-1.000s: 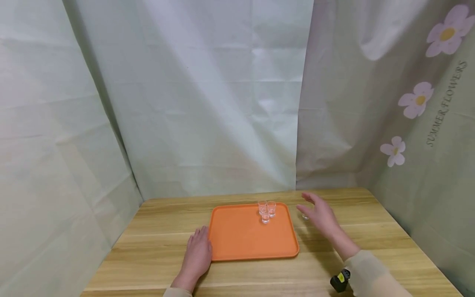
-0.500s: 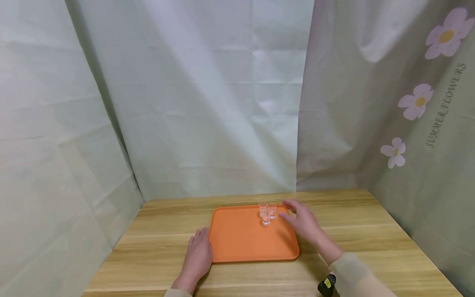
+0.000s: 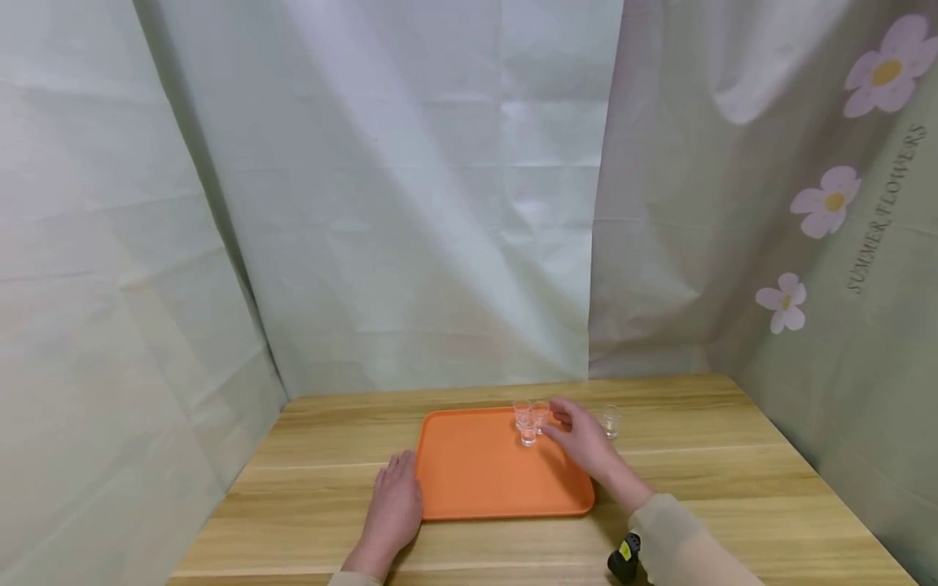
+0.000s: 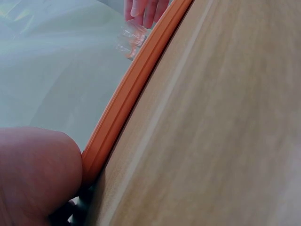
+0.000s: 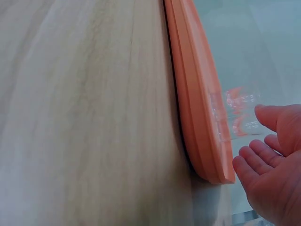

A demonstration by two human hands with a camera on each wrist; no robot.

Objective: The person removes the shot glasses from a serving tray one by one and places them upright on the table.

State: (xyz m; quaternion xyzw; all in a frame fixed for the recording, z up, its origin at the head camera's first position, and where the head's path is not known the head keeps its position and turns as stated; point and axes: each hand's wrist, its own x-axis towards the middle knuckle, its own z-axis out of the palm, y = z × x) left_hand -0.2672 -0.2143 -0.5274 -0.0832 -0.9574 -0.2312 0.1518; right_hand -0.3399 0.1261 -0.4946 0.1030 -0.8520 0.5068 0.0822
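My left hand (image 3: pixel 394 503) lies along the left edge of an orange tray (image 3: pixel 476 476), its fingers straight; the left wrist view has that hand (image 4: pixel 37 174) against the tray's rim (image 4: pixel 120 101). Three small clear shot glasses (image 3: pixel 528 438) stand close together at the tray's back right. Over the right part of the tray is my right hand (image 3: pixel 589 446), fingertips beside the rightmost of these glasses. In the right wrist view its thumb and fingers (image 5: pixel 257 162) are spread apart, with glasses (image 5: pixel 241 100) just beyond. Whether the fingertips touch the glass I cannot tell.
Another clear shot glass (image 3: pixel 611 423) stands on the wooden table (image 3: pixel 703 464), right of the tray and behind the right forearm. Pale curtains (image 3: pixel 440 203) enclose the table at the back and sides.
My right hand has moved left, from the lone glass on the table to the grouped glasses on the tray. That lone glass now shows fully. The left hand stays at the tray edge.
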